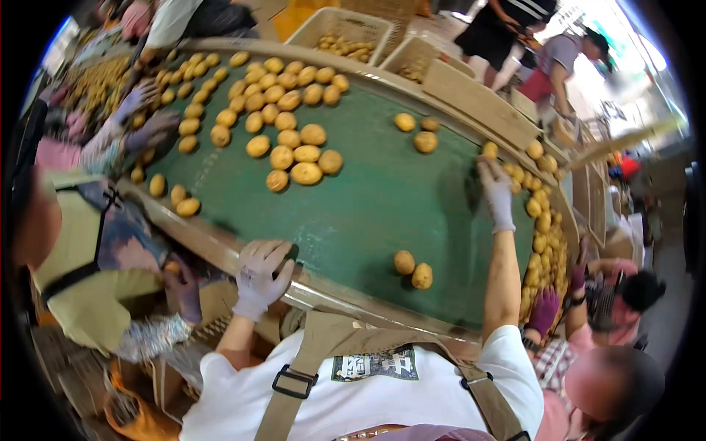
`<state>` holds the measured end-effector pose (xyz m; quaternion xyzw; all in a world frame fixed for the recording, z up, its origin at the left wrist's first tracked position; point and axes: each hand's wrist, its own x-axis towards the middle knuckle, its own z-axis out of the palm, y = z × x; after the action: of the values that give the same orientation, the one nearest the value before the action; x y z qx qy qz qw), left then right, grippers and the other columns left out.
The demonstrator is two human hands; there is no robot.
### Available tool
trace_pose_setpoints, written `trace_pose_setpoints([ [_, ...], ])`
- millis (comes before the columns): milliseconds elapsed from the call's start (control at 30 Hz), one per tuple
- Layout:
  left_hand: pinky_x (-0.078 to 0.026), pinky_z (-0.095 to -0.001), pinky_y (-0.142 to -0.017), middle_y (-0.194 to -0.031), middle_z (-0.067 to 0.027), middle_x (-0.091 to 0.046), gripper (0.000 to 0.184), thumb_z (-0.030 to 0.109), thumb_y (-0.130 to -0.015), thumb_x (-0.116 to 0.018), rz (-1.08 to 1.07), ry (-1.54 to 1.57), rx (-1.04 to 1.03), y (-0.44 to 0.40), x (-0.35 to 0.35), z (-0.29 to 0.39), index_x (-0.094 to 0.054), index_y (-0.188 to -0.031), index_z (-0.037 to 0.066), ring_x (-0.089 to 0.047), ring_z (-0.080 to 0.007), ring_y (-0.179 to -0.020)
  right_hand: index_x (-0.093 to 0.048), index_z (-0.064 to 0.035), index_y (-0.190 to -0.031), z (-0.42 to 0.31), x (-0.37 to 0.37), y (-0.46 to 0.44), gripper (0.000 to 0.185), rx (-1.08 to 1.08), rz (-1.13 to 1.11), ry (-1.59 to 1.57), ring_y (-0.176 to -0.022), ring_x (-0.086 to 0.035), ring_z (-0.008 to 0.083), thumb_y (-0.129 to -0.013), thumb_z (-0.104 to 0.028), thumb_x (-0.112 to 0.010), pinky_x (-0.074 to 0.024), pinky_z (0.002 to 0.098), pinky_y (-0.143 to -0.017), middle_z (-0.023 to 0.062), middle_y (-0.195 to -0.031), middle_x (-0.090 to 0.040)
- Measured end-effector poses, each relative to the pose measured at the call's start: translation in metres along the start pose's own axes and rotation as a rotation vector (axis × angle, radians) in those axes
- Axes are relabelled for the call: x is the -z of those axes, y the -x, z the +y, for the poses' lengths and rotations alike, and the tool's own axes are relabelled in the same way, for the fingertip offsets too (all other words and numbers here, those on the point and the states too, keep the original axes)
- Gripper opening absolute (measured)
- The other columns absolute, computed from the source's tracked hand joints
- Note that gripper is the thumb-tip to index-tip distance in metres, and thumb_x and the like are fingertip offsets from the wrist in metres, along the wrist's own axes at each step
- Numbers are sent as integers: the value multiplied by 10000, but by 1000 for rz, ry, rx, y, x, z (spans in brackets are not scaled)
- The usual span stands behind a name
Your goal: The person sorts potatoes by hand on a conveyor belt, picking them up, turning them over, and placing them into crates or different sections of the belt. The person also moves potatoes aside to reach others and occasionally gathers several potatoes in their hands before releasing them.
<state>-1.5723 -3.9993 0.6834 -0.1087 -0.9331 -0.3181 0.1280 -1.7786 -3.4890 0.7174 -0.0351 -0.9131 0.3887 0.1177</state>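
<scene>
My left hand (262,275), in a pale glove, rests on the metal near edge (353,300) of the green belt, fingers spread and holding nothing. Across the belt (368,198), my right hand (496,192), also gloved, reaches to the far right side. Its fingertips touch a yellow potato (490,150); whether they grip it is hard to see. Two potatoes (412,270) lie between my hands near the front edge. Three more (424,142) sit toward the far edge, and a large group of potatoes (290,156) covers the left middle.
Co-workers' gloved hands (151,131) are among potatoes at the left. At the right, a purple-gloved hand (544,310) is beside a dense pile of potatoes (544,250). Crates (342,26) with potatoes stand beyond the far rail. Other people stand at the back right.
</scene>
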Motion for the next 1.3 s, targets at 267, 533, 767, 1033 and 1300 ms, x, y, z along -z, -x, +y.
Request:
trace_pose_setpoints([
  [267,-506,-471,-976,-1072,-82,-733,247,214,-837,-710,-18,-9,51,-18,26,-43,-760,-1057,113,-671,-304,-1019,-602,-243,-1458,-99,-178,-15,631,317,-236,296,-1474,-353,471,-880,-465,-724,-275,548,-1215,275,-1538,-459],
  [533,-438,-501,-1085,-1245,-94,-658,364,243,-823,-729,-164,121,-375,-120,23,-31,-707,-1171,138,-593,-324,-1237,-737,-35,-1183,-198,-162,87,281,329,-577,25,-1080,-683,336,-945,-160,-654,-438,461,-1118,162,-1118,-747],
  [767,-380,-551,-1112,-1413,-105,-584,335,314,-881,-658,-288,-397,-128,-190,37,-123,-729,-1206,276,-480,-380,-1358,-709,-40,-1264,-188,-100,88,356,148,-227,264,-1194,-636,365,-933,-159,-656,-428,464,-1117,195,-1247,-704],
  [1033,-386,-545,-1143,-1356,-163,-605,345,194,-852,-695,12,-88,-167,-118,122,-131,-726,-1188,121,-522,-397,-1312,-571,-105,-1437,-256,-225,47,604,482,-519,539,-1313,-545,424,-914,-382,-691,-415,511,-1118,272,-1499,-503],
  [1300,-448,-496,-1071,-1300,-158,-643,357,150,-845,-702,15,-71,75,-69,145,-195,-727,-1192,68,-582,-390,-1240,-675,-139,-1302,-285,-354,-84,457,544,-387,668,-1290,-568,323,-936,-395,-580,-308,600,-1108,138,-1221,-707],
])
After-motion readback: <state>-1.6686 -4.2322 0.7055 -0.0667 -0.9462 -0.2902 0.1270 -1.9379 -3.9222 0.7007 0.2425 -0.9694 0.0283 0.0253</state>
